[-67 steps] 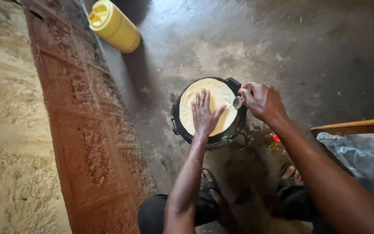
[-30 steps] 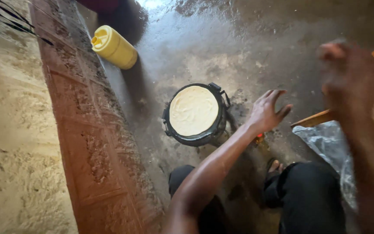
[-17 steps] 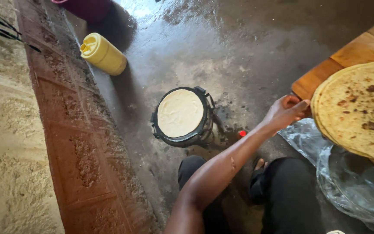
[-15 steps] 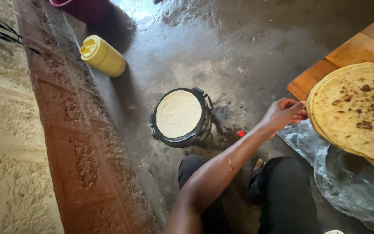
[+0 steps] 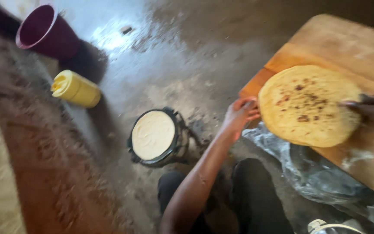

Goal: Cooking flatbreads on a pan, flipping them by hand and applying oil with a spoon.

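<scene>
Floor [image 5: 161, 56], wet grey concrete, fills most of the frame; a reddish-brown strip [image 5: 44, 173] runs down your left side, blurred. Worktop [image 5: 360, 47], a wooden board, takes the upper right corner and runs down the right edge. Your dark trouser legs [image 5: 256, 199] show at bottom centre, bent in a crouch. Crumpled clear plastic sheet [image 5: 308, 173] lies on the floor under the worktop's near edge. Cooked flatbread [image 5: 310, 106], round, golden with brown spots, sits over the worktop's near-left edge, partly overhanging the plastic. Small round stove [image 5: 176, 145] stands on the floor left of your legs, with a pale uncooked flatbread [image 5: 153, 134] lying flat on its top. Maroon cup [image 5: 44, 32] stands at the upper left, with a yellow container [image 5: 75, 89] lying on its side just below it. Your left hand [image 5: 239, 115] reaches across to the cooked flatbread's left rim, fingers curled at the edge and touching it; grip looks like a pinch, but blur makes it hard to confirm. Your right hand [image 5: 371, 108] comes in from the right edge, fingertips on the flatbread's right rim; can't tell whether it grips or just rests.
</scene>
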